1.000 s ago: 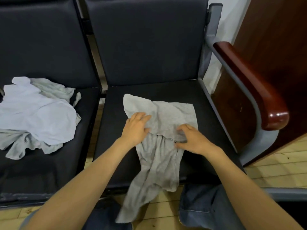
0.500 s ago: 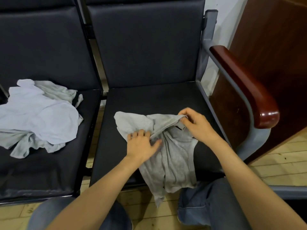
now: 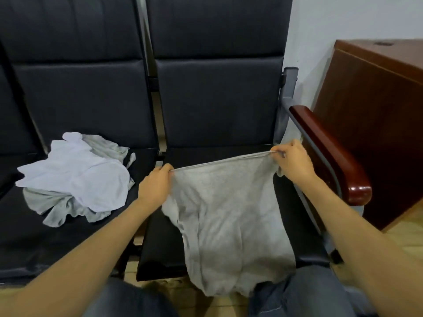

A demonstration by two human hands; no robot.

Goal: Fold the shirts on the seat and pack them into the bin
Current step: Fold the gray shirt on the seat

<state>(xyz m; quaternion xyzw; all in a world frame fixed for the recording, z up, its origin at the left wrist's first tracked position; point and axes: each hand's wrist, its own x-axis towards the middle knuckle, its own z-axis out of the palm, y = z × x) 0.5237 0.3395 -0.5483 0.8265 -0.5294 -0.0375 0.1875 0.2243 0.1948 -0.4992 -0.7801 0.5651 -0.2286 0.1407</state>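
In the head view, the left hand point(image 3: 158, 181) and the right hand point(image 3: 293, 161) each pinch one end of a taut edge of the grey shirt point(image 3: 226, 213). They hold it stretched above the right seat point(image 3: 295, 220), and the rest of the cloth drapes over the seat's near edge towards the person's knees. The shirt looks light, thin and limp, so it will likely sag and crease wherever it is not held. The two ends of a straight edge seem the best places to grip, and the cloth probably needs laying flat before any fold. On the left seat point(image 3: 27, 225) lies a crumpled pile point(image 3: 75, 177), well apart from the hands, with a white shirt over grey ones. Both seats are dark, smooth padded cushions, flat enough to fold on. The right one is hemmed in at the right by a brown armrest point(image 3: 329, 152). Beyond it stands a wooden cabinet point(image 3: 370, 124) against a white wall point(image 3: 343, 17), with pale floor point(image 3: 409, 227) below. No bin is in view.
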